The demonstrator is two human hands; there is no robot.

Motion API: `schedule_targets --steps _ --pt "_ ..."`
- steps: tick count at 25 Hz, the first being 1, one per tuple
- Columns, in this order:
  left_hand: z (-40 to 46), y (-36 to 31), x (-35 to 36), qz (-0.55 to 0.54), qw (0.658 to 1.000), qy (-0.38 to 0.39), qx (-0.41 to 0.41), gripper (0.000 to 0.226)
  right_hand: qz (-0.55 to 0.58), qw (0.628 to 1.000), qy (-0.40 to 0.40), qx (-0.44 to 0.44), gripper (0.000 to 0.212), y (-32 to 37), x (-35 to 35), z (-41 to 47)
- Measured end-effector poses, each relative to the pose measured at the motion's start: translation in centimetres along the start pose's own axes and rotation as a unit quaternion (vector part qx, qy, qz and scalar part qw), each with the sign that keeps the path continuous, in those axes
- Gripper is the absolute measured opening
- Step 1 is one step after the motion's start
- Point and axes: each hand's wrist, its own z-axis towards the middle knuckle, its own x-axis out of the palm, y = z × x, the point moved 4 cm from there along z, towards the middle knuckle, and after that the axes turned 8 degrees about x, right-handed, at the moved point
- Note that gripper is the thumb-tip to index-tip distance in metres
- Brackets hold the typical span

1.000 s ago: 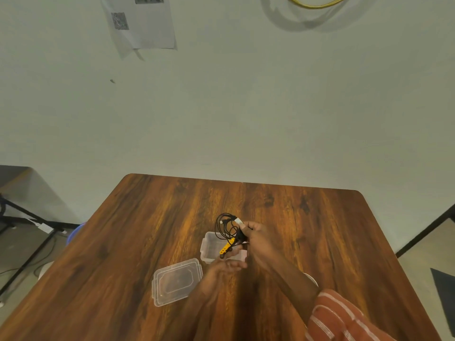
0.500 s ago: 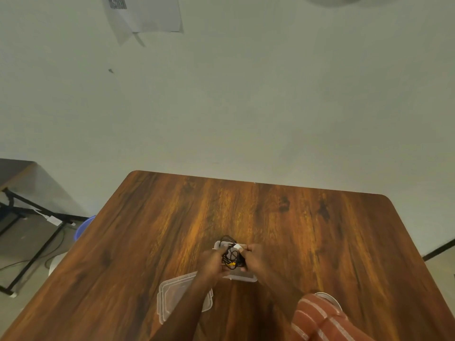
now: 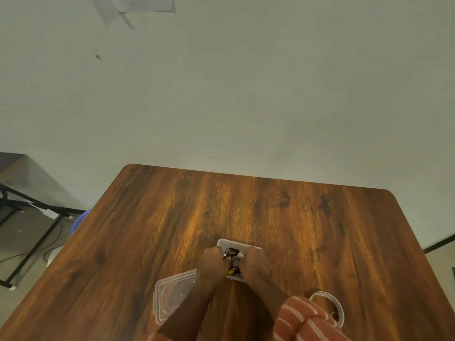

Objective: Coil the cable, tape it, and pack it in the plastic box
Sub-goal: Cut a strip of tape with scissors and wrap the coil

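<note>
A coiled black cable [image 3: 232, 259] with a white tape wrap and a yellow plug lies inside the small clear plastic box [image 3: 230, 242] on the wooden table. My left hand [image 3: 212, 263] presses on the coil from the left. From the right side my right hand [image 3: 256, 263] is on it too. The hands hide the box's side walls and most of the coil. The box's clear lid [image 3: 172, 295] lies flat on the table just left of my left forearm.
A roll of clear tape [image 3: 337, 308] sits at the near right, partly behind my striped sleeve. The brown wooden table [image 3: 246, 212] ends at a plain wall. Left of the table, a black metal frame [image 3: 29, 232] and cables are on the floor.
The coil was held up above the box in my right hand; both hands have brought it down into the box. My view has tilted down.
</note>
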Motion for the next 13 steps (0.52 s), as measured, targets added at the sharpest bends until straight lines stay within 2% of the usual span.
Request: schedule_targets --steps 5,7,8,10,11,13 --pt "-1.6 -0.5 1.8 -0.05 0.998 0.019 0.023 0.021 -0.026 0.997 0.027 0.063 0.045 -2.2 -0.2 1.4" --pt "-2.6 -0.7 1.6 -0.069 0.997 0.014 0.027 0.016 -0.03 0.999 0.017 0.028 0.042 -2.9 -0.6 1.5" --pt "-2.9 -0.5 1.1 -0.072 0.997 -0.016 0.037 0.014 -0.027 0.999 0.028 0.013 0.034 -3.0 -0.8 1.1" --pt "-4.3 0.8 -1.0 -0.063 0.993 -0.097 0.03 0.016 -0.005 0.997 0.014 -0.08 0.019 -3.4 -1.2 0.3" --pt "-5.4 1.6 -2.6 -0.07 0.989 -0.13 0.011 0.016 0.022 0.993 -0.025 -0.109 0.016 -3.8 -1.9 -0.1" --pt "-6.8 6.6 -3.6 -0.056 0.979 -0.191 -0.04 0.006 0.111 0.982 -0.106 -0.109 0.011 -5.0 -3.4 -1.0"
